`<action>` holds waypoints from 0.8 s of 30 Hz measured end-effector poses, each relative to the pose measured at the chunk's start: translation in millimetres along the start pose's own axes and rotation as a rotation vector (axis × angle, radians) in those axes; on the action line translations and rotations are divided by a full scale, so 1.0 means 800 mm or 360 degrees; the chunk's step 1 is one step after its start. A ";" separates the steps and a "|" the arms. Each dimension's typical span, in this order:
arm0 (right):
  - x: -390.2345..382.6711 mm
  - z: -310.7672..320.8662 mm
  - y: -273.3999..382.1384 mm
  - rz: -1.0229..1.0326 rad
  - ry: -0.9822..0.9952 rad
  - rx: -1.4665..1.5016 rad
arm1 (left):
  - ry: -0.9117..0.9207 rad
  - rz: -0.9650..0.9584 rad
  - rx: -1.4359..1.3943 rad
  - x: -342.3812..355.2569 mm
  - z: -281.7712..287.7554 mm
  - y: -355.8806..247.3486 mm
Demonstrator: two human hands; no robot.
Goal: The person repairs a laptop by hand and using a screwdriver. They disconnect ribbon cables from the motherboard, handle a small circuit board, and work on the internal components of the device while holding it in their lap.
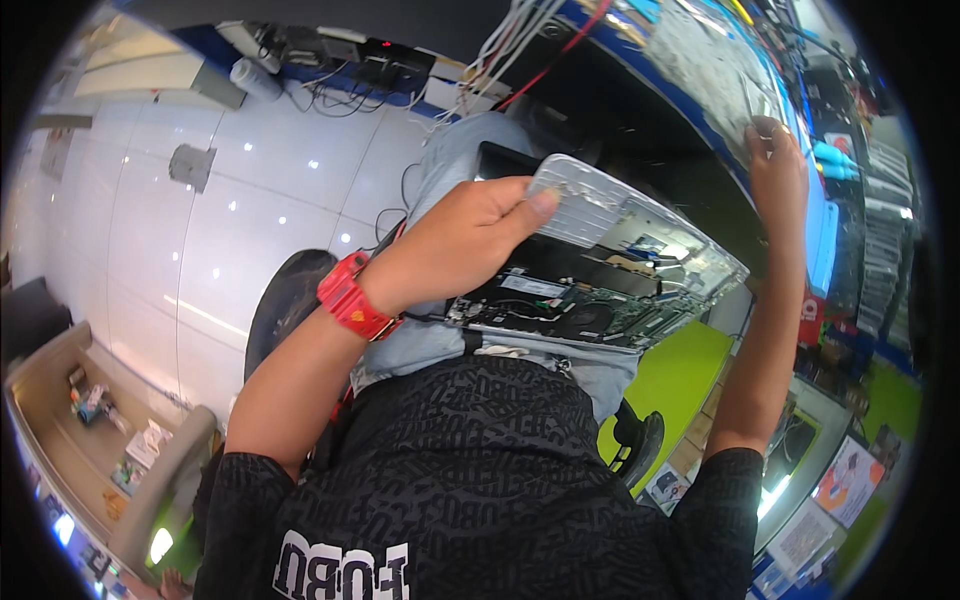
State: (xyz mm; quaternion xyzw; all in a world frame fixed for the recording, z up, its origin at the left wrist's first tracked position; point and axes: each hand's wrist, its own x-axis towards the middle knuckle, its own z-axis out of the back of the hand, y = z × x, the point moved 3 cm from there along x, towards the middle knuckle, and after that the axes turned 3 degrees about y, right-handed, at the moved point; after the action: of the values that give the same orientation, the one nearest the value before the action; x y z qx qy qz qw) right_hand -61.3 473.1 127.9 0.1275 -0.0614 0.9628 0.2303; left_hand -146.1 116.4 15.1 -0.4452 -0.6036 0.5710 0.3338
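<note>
The left hand (455, 240) has its grip pinched on the corner of a thin silver panel (580, 212), tilted up over an opened laptop (520, 305), probably so the insides stay uncovered. The laptop lies across the lap, likely for steadiness. The right hand (778, 165) is up by the cluttered counter (690, 55), fingers bent; I cannot tell whether its grip is closed on anything. The laptop's shell holds circuit parts and a round fan (592, 318); a beige bin (190, 445) at lower left holds small packets (146, 440).

LH (460, 235) grips slvr panel (590, 205) | opened laptop (590, 315) | RH (778, 165) at bench (700, 60), hold unclr
</note>
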 end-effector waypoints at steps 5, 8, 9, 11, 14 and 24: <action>0.027 -0.015 -0.021 -0.0129 0.0050 -0.0197 | 0.0008 0.0080 0.0093 -0.003 0.003 -0.005; 0.030 -0.022 -0.028 -0.0223 0.0044 -0.0215 | 0.0010 0.0120 0.0101 -0.002 0.005 0.003; 0.029 -0.024 -0.028 -0.0214 -0.0021 -0.0222 | 0.0003 0.0113 0.0088 -0.002 0.004 0.004; 0.024 -0.030 -0.032 -0.0142 -0.0080 -0.0313 | 0.0045 0.0182 0.0132 -0.005 0.006 -0.001; 0.017 -0.035 -0.043 -0.0022 -0.0085 -0.0488 | 0.0033 0.0149 0.0144 -0.004 0.004 0.005; 0.019 -0.028 -0.026 -0.0125 0.0101 -0.0407 | 0.0027 0.0143 0.0150 -0.004 0.002 0.005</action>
State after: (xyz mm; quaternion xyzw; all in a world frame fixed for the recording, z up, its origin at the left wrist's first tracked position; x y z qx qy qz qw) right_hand -69.5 502.0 111.4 0.0688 -0.1712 0.9410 0.2839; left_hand -145.8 112.9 11.0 -0.4604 -0.5527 0.6094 0.3336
